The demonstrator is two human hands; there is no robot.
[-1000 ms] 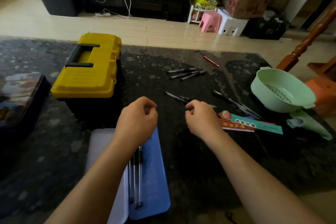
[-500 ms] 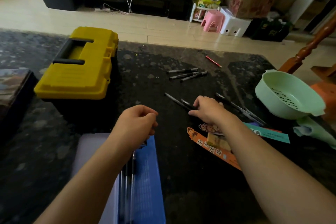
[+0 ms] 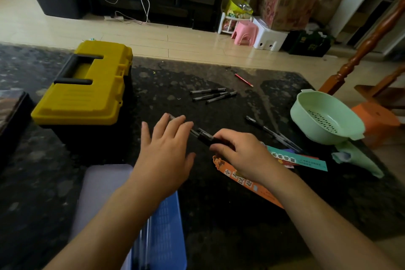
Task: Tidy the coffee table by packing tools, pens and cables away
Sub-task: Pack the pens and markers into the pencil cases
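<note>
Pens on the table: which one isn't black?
The red pen, lying alone at the far end, beyond the three black pens; all the other loose pens look black.

We see a table top [image 3: 219, 215] that looks like dark speckled stone, smooth and a bit shiny. The toolbox lid [image 3: 87, 98] is matt yellow plastic with ridges. The strainer bowl [image 3: 306, 123] is smooth green plastic. The pens [image 3: 213, 95] look like black plastic. The printed strips [image 3: 298, 160] are paper, and the post [image 3: 368, 44] is shiny wood

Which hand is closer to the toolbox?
Left. The left hand is just right of the toolbox; the right hand is farther right, holding pens.
</note>
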